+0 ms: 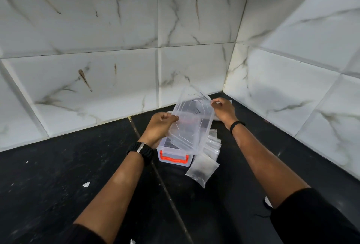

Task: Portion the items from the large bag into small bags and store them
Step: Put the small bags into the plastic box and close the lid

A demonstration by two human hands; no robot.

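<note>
Small bags (202, 168), clear and flat, lie on the dark floor just right of a clear storage box (173, 156) with an orange latch (174, 158); one lies alone at the front, and more sit in a loose stack (213, 144) behind it, touching the box's right side. I judge them very light, limp and slick, best pinched at an edge or corner, not pressed flat. I cannot tell the large bag from the rest; something pale shows behind my right hand. Above the box I hold its clear lid (191, 122), tilted, far edge raised. My left hand (160, 128) grips the lid's left edge with curled fingers, and my right hand (224, 110) pinches its far right corner. The lid looks thin, stiff and light, a little slippery, so holding it at two opposite edges seems sound. I wear a black watch (142, 151) on the left wrist and a thin black band (236, 125) on the right. Around all this are black floor tiles (58, 185) flecked with white scraps, meeting white marbled wall tiles (97, 48) in a corner.
</note>
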